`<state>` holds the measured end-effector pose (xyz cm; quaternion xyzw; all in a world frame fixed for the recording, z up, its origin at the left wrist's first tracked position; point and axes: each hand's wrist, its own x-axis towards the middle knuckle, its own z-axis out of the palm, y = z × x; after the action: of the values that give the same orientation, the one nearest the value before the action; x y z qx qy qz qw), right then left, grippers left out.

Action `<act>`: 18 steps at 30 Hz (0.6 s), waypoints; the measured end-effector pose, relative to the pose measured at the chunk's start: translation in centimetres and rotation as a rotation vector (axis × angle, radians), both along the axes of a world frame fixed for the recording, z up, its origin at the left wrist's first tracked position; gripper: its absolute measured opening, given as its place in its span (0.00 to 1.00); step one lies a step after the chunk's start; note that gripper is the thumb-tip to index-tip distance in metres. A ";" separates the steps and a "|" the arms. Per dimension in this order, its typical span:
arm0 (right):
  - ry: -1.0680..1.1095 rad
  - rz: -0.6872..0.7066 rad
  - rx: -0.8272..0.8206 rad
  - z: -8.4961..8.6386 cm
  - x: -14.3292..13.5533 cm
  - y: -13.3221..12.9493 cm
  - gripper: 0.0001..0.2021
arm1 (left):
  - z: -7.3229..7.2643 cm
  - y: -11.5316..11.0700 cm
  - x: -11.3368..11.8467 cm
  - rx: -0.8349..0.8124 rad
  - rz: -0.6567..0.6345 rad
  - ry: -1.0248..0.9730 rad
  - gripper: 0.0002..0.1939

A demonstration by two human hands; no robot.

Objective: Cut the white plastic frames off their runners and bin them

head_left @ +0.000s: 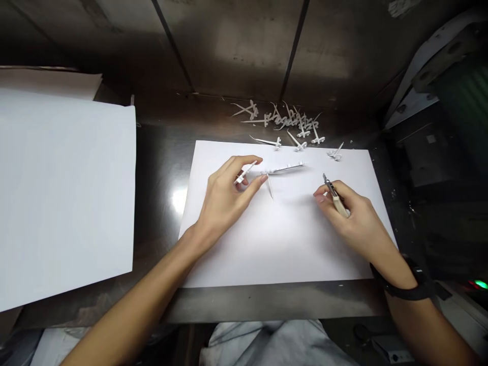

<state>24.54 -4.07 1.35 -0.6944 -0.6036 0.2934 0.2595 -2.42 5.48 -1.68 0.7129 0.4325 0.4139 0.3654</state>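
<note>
Bits [292, 121] piled up behind paper [305, 244], strip [288, 166] left. My left hand [224, 195], half open, holds one bit [244, 175]; right hand [356, 216], curled tight, grips knife [339, 204].

One knife [337, 199]. One wristband [404, 291]. One sheet [290, 239] flat on desk [162, 152]; at least two left sheets [68, 193]. White pieces [299, 122]: over ten, overlapping, exact count unclear. One green light [481, 284].

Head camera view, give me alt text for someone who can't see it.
Two bare hands work over a white sheet on a metal table: the right hand holds a craft knife, the left hand small white parts. More thin white pieces lie scattered around the sheet's far edge.
</note>
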 end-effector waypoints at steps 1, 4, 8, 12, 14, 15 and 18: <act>0.002 0.000 0.005 -0.1 -0.1 0.0 0.09 | -0.5 0.4 0.2 0.024 -0.016 0.054 0.18; -0.027 0.012 0.068 -0.6 -0.5 0.0 0.09 | -1.6 0.9 0.8 -0.032 -0.095 0.174 0.18; -0.102 0.049 0.210 -1.8 -0.7 0.1 0.19 | -1.6 0.6 1.0 -0.070 -0.139 0.189 0.13; -0.104 0.091 0.342 -2.0 -1.0 0.2 0.22 | 0.7 -0.5 0.2 -0.031 -0.212 0.147 0.12; -0.019 0.114 0.366 -1.5 -1.4 0.0 0.18 | 2.3 -1.3 -0.2 -0.074 -0.237 0.088 0.12; 0.038 0.120 0.361 -1.2 -1.6 -0.1 0.16 | 3.0 -1.6 -0.4 -0.129 -0.239 0.046 0.12; 0.151 0.119 0.331 -0.5 -1.9 -0.3 0.12 | 4.3 -2.1 -0.7 -0.364 -0.244 -0.079 0.14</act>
<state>22.69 -4.38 0.89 -0.5813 -0.6623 0.2562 0.3972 -3.14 3.34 2.61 0.6655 0.3960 0.3091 0.5521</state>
